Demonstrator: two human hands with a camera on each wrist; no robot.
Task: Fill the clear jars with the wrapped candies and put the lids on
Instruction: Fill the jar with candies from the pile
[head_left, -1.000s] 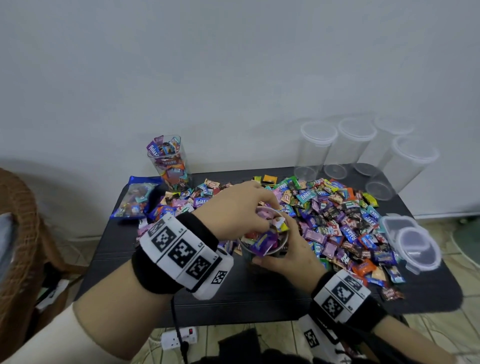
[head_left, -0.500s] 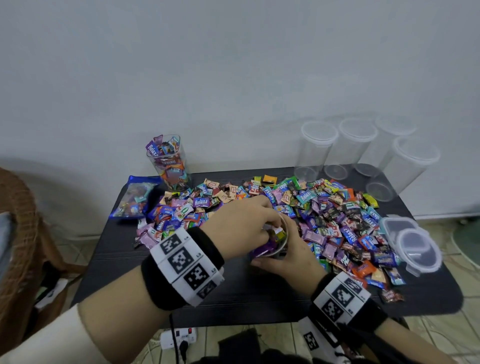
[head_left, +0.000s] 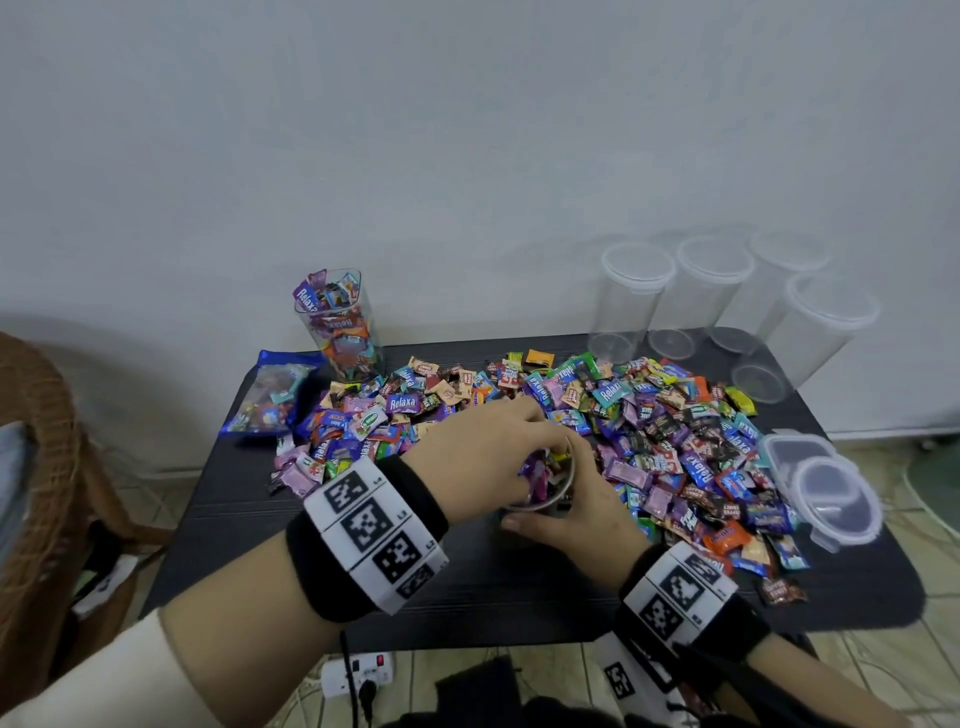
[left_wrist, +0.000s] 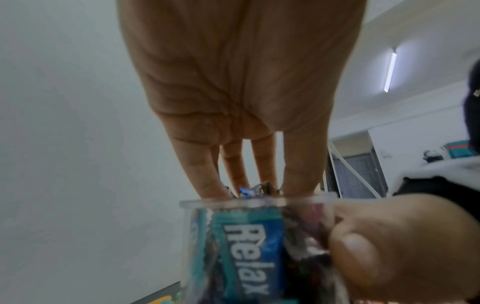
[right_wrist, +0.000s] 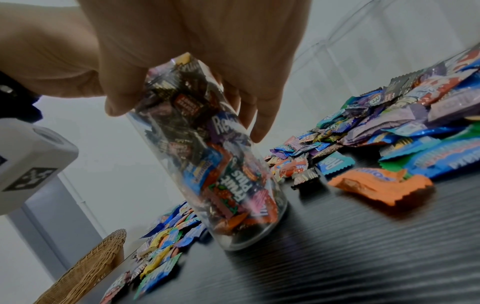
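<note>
A clear jar (head_left: 550, 499) nearly full of wrapped candies stands on the black table (head_left: 519, 597) near its front. My right hand (head_left: 582, 519) grips the jar's side, with thumb (left_wrist: 376, 246) and fingers wrapped round it. My left hand (head_left: 488, 447) is over the jar's mouth. In the left wrist view its straight fingers (left_wrist: 202, 181) reach down to the rim and press on the top candies. The right wrist view shows the jar (right_wrist: 228, 174) slightly tilted, packed down to its base. A wide pile of loose candies (head_left: 649, 431) lies behind and to the right.
A full, lidless jar (head_left: 340, 322) and a blue candy bag (head_left: 270, 395) sit at the back left. Several empty lidded jars (head_left: 631, 301) stand at the back right. Stacked lids (head_left: 831, 493) lie at the right edge. A wicker chair (head_left: 36, 441) is left of the table.
My left hand has sunk lower over the jar's mouth and now hides most of the candies that showed on top. The right hand keeps its grip on the jar.
</note>
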